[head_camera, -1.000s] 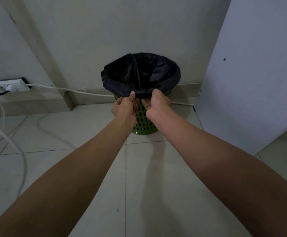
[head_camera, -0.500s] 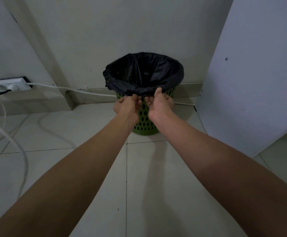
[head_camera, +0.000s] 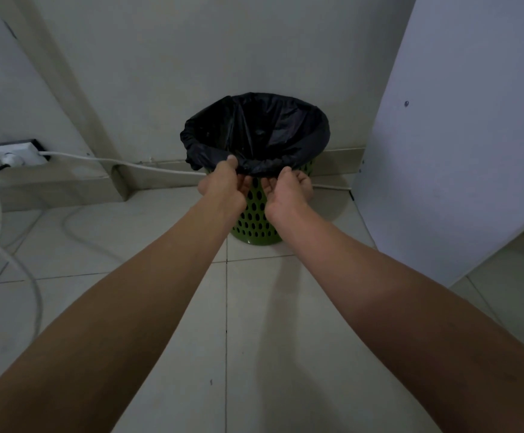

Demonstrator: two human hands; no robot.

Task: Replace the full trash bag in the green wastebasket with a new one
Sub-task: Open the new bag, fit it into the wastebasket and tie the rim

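— Where the floor (head_camera: pixel 167 307) meets the wall (head_camera: pixel 192 57), what stands there?

— The bin (head_camera: pixel 256 218), green and full of oval holes, upright on the tiles and close against the wall. A black bag (head_camera: pixel 254 132) lines it, its edge folded out over the rim all the way round.

— And the hands?

— Both are at the near side of the bin, just below the rim. The left hand (head_camera: pixel 223 187) has thumb and fingers pinched on the bag's folded edge. The right hand (head_camera: pixel 289 190) is beside it, palm turned up, its fingertips touching the underside of the same fold; whether it truly grips the plastic I cannot tell.

— Are the hands touching each other?

— No, there is a narrow gap between them, and the bin's green wall shows through it.

— What else is near the bin?

— To its right, a white panel (head_camera: pixel 457 151) stands on the floor, leaning in the view. To its left, a white cable (head_camera: pixel 123 162) runs along the foot of the wall and passes behind the bin; it comes from a power strip (head_camera: pixel 8 156) well to the left. More loose cable lies on the tiles further left.

— Is anything in the bag?

— Its inside is dark; I cannot make out any contents.
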